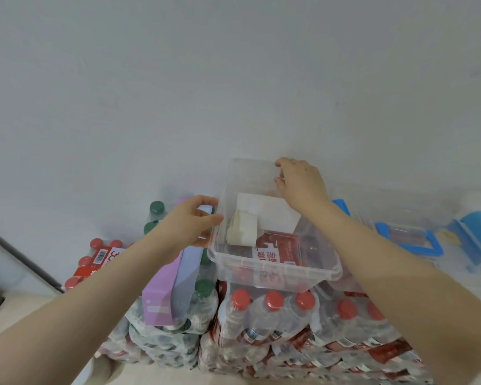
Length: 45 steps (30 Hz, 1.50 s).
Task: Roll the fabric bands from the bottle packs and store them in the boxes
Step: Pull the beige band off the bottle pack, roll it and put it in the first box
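White wall behind, stacked bottle packs [275, 323] w/ red caps below. Your left hand [190, 223] grips the clear box [275, 273] at its left rim, fingers curled over the edge; right hand [300, 182] holds the far right rim. Rolled fabric band [243, 227] lies inside, left side, next to a white sheet [272, 215]. Box sits atop the packs.

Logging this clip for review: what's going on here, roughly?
A person holds a clear plastic box with both hands: the left hand grips its left wall, the right hand grips the far rim. The box sits on a pack of red-capped bottles by the wall. Inside lie a rolled fabric band and a white sheet. A purple carton lies on the green-capped bottles to the left, and blue-latched containers stand to the right.
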Tool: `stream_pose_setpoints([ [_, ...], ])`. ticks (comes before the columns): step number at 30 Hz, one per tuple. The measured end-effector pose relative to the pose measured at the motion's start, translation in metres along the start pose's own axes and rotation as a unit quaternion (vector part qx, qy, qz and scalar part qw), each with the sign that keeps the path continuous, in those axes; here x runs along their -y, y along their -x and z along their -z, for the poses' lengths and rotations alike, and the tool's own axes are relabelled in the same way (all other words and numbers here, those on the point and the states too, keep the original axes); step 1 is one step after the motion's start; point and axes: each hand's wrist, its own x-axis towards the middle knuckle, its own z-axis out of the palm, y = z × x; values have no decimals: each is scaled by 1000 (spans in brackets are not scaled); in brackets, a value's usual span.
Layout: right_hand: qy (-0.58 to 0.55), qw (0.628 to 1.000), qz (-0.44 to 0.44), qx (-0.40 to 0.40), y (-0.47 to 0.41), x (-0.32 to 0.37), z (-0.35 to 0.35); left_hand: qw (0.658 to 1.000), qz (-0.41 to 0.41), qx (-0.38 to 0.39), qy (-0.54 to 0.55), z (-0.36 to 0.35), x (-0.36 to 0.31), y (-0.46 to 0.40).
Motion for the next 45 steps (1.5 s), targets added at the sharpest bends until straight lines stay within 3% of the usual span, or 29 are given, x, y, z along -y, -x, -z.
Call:
stream_pose_setpoints([
  [2,-1,1000,4,8,0,1,-3,1000,3,-1,0,1,0,-1],
  [7,25,997,7,-77,-7,6,2,1000,4,4,8,1,0,0],
  [15,59,998,-6,-18,-16,11,-10,1000,7,10,18,2,0,-1],
  [25,-20,1000,20,6,-8,13,9,999,24,14,25,2,0,0],
  [27,-22,997,58,-53,0,18,22,999,28,15,44,4,1,1],
  [31,-5,955,144,-259,35,31,51,996,31,29,80,5,0,1],
  [32,12,950,157,-269,49,34,51,995,33,33,91,5,-1,2],
  [35,64,956,176,-225,90,42,40,989,48,40,132,6,-3,3],
  [38,40,979,150,-134,118,54,26,991,48,43,113,7,-6,5],
  [45,23,987,122,-100,148,60,7,999,-23,47,1,2,4,8],
])
